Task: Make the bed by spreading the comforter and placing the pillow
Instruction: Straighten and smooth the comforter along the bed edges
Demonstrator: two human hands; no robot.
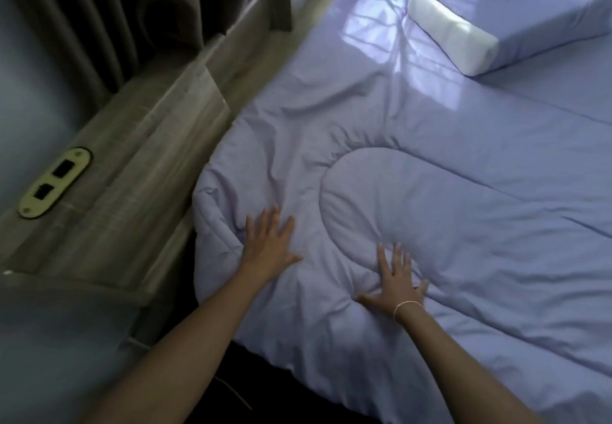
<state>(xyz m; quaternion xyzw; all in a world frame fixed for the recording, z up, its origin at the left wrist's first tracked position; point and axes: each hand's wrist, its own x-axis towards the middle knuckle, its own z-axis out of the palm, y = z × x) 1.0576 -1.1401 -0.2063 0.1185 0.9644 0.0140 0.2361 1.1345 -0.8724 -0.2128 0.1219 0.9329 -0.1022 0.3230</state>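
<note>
Head view: bed w/ pale lavender-blue sheet (pixel 414 69) runs off the frame at top & right, so its far edges are cut off. Puffy quilted lavender-blue comforter (pixel 463 225) covers the near part of the bed, crumpled at the near-left corner, smoother toward the right; curved stitched seams, soft folds, its near edge drooping over the bed's edge into dark shadow where nothing can be made out. Blocky rectangular pillow (pixel 516 10), blue case w/ white end showing, lies at the bed's far right, partly cut off by the frame. Left hand (pixel 270 245) flat, fingers spread wide, pressing the comforter near its left corner. Right hand (pixel 395 283), thin string bracelet (pixel 409 307) at wrist, also flat & splayed on the comforter, apart from the left. Grey wood-grain ledge (pixel 139 158) w/ oval cream socket plate (pixel 54 185) beside the bed's left edge; grey pleated curtain (pixel 99 10) above, blurry.
</note>
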